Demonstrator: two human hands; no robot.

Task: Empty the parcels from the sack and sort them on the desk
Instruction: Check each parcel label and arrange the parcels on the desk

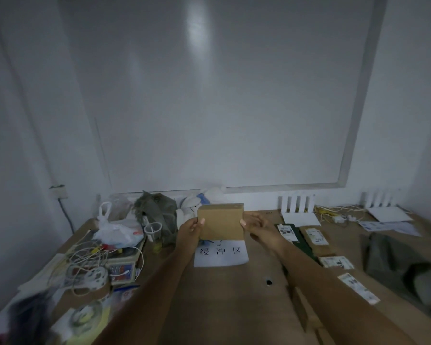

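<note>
Both my arms reach forward over the desk (234, 307), forearms bare. My left hand (190, 229) closes on the left edge of a brown box (220, 221), thumb across its front face. My right hand (255, 224) grips the right edge, thumb on the front, fingers behind. I hold the box upright, raised above a white sign (220, 255) bearing three characters, which lies flat on the desk. To my right, four parcels lie in a loose line: a dark green one (297, 239), a brown one (315, 239), a small labelled one (336, 262) and a flat labelled one (358, 288). Beyond them at the right edge is a dark grey sack (393, 260). To my left are one scale (121, 266) tangled in wires, one white plastic bag (115, 231) and one clear cup (152, 230).
</note>
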